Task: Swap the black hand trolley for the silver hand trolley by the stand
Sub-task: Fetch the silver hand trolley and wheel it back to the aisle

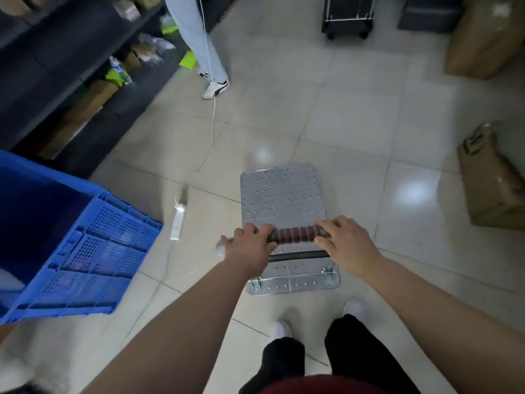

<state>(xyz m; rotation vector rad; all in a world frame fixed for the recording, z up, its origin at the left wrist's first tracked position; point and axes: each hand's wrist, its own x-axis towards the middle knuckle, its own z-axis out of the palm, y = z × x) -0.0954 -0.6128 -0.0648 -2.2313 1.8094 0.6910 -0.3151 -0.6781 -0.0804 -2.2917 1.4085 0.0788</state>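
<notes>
The silver hand trolley (pixel 281 194) stands on the tiled floor right in front of me, its studded metal deck pointing away. Its handle (pixel 295 235) has a black and red ribbed grip. My left hand (pixel 250 245) grips the left end of that handle and my right hand (pixel 345 241) grips the right end. The black hand trolley (pixel 347 17) stands far ahead at the top of the view, partly cut off by the frame edge.
A blue plastic crate (pixel 79 245) sits close on the left. A white power strip (pixel 177 223) with its cord lies on the floor between crate and trolley. Dark shelving (pixel 71 66) lines the left. Another person's legs (pixel 204 46) stand ahead. Cardboard boxes (pixel 494 183) are on the right.
</notes>
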